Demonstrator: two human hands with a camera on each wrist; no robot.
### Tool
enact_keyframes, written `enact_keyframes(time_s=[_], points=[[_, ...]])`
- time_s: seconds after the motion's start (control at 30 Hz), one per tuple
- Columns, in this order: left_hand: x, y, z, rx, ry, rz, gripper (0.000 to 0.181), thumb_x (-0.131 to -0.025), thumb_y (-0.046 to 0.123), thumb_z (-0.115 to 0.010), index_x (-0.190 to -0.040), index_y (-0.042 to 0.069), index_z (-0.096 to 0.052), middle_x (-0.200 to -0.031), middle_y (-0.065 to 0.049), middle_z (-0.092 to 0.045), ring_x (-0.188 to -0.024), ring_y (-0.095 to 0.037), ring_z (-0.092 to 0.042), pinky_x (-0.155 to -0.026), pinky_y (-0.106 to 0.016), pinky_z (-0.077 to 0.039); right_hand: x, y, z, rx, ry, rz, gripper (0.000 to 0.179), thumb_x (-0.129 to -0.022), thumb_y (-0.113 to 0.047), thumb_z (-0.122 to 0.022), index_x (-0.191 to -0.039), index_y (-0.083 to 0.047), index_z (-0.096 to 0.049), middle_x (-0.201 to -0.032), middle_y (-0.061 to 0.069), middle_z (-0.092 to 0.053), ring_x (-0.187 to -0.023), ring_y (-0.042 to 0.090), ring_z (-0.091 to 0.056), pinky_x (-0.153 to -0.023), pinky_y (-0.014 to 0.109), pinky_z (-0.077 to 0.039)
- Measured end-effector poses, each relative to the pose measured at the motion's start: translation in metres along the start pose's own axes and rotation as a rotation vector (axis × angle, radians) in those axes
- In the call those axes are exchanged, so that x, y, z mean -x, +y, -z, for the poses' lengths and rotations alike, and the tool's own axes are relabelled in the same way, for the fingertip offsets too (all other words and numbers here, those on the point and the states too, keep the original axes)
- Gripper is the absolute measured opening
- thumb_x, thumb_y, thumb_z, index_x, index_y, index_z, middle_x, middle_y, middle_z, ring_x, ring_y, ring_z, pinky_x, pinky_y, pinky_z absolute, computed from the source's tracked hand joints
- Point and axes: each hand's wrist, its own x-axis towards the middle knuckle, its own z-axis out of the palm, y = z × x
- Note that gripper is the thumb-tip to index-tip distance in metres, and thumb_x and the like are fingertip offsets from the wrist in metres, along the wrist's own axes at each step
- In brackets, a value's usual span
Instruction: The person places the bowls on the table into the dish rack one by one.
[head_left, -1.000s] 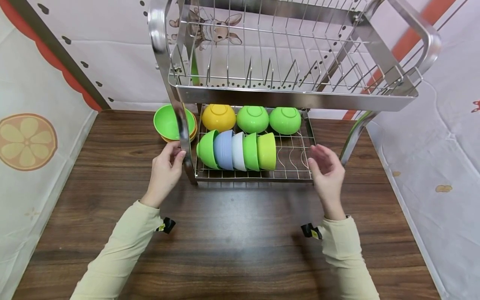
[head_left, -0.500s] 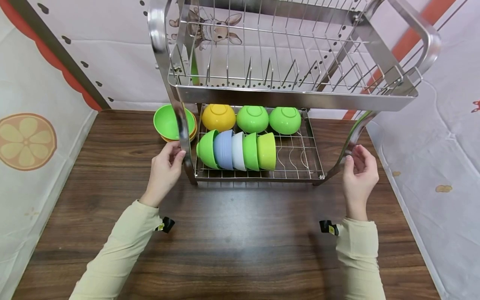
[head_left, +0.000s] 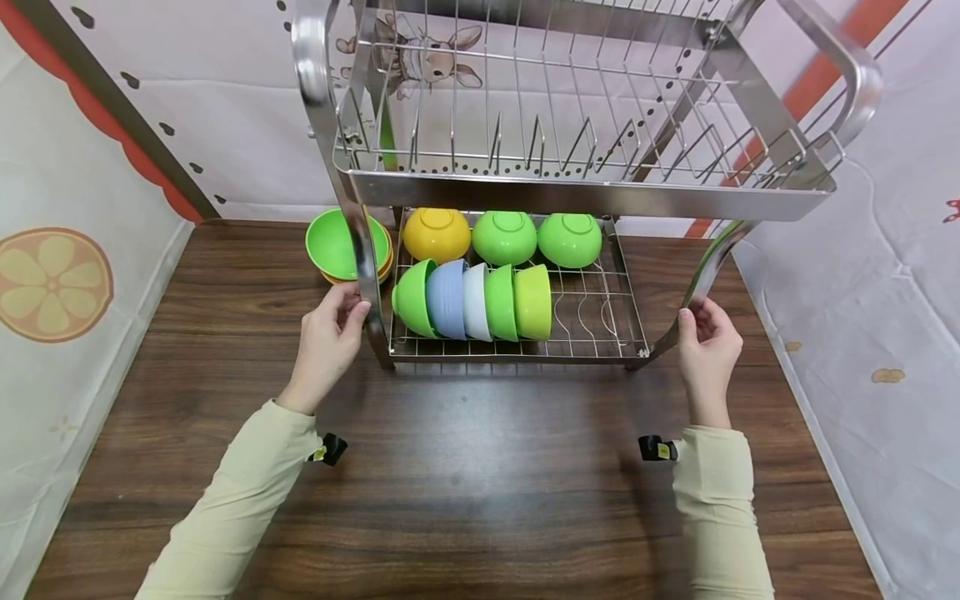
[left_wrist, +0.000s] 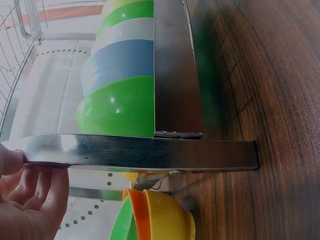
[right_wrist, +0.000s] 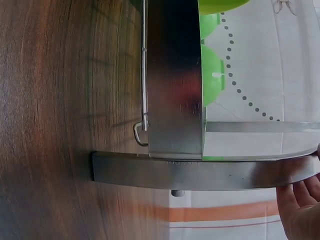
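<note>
A two-tier metal dish rack [head_left: 585,200] stands on the wooden table. My left hand [head_left: 328,340] pinches its left front leg between thumb and fingers, as the left wrist view also shows at the leg [left_wrist: 115,150]. On the other side, my right hand [head_left: 708,350] pinches the right front leg [right_wrist: 225,174]. On the lower tier, a row of nested bowls lies on its side: green [head_left: 414,300], blue [head_left: 447,300], white [head_left: 476,302], green and yellow-green [head_left: 533,302]. Behind them, a yellow bowl [head_left: 437,237] and two green bowls [head_left: 506,240] sit upside down.
Left of the rack, partly behind its leg, stands a stack of bowls [head_left: 333,246], green on top with orange and yellow below. The upper tier [head_left: 540,108] overhangs the lower one. Printed cloth [head_left: 97,358] walls in the table [head_left: 465,483] at the sides and back.
My right hand has moved right from the lower tier's right side to the right front leg and now pinches it. The left hand has kept its hold.
</note>
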Motion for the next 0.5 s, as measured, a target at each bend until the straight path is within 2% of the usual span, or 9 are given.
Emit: enact_keyframes(time_s=[0.17, 0.27, 0.4, 0.5], points=[[-0.002, -0.002, 0.002, 0.003, -0.023, -0.021, 0.018, -0.089, 0.007, -0.056, -0.103, -0.003, -0.058, -0.087, -0.018, -0.065, -0.072, -0.006, -0.051, -0.061, -0.011, -0.037, -0.001, 0.0, 0.002, 0.034, -0.011, -0.024, 0.025, -0.084, -0.001, -0.06, -0.106, 0.009, -0.062, -0.076, -0.025, -0.056, -0.072, -0.01, -0.055, -0.066, 0.007, -0.043], [-0.004, -0.004, 0.005, 0.001, -0.059, -0.038, 0.02, -0.089, 0.007, -0.056, -0.105, -0.004, -0.057, -0.089, -0.019, -0.064, -0.075, -0.001, -0.05, -0.063, -0.01, -0.037, -0.002, 0.0, 0.003, 0.033, -0.013, -0.025, 0.026, -0.083, -0.002, -0.061, -0.106, 0.009, -0.062, -0.076, -0.026, -0.057, -0.072, -0.011, -0.056, -0.066, 0.006, -0.043], [-0.008, -0.008, 0.01, 0.009, -0.124, -0.056, 0.021, -0.088, 0.006, -0.056, -0.106, -0.006, -0.056, -0.088, -0.02, -0.064, -0.071, 0.004, -0.048, -0.061, -0.01, -0.038, -0.001, -0.002, 0.004, 0.04, -0.009, -0.025, 0.025, -0.083, -0.004, -0.062, -0.105, 0.008, -0.063, -0.075, -0.028, -0.057, -0.071, -0.013, -0.056, -0.065, 0.005, -0.043], [-0.01, -0.008, 0.014, 0.026, -0.171, -0.052, 0.021, -0.088, 0.004, -0.056, -0.106, -0.007, -0.055, -0.088, -0.021, -0.064, -0.068, 0.007, -0.049, -0.06, -0.009, -0.041, -0.001, -0.003, 0.005, 0.074, -0.002, -0.025, 0.024, -0.083, -0.005, -0.062, -0.105, 0.007, -0.064, -0.081, -0.016, -0.064, -0.071, -0.014, -0.055, -0.066, 0.005, -0.044]])
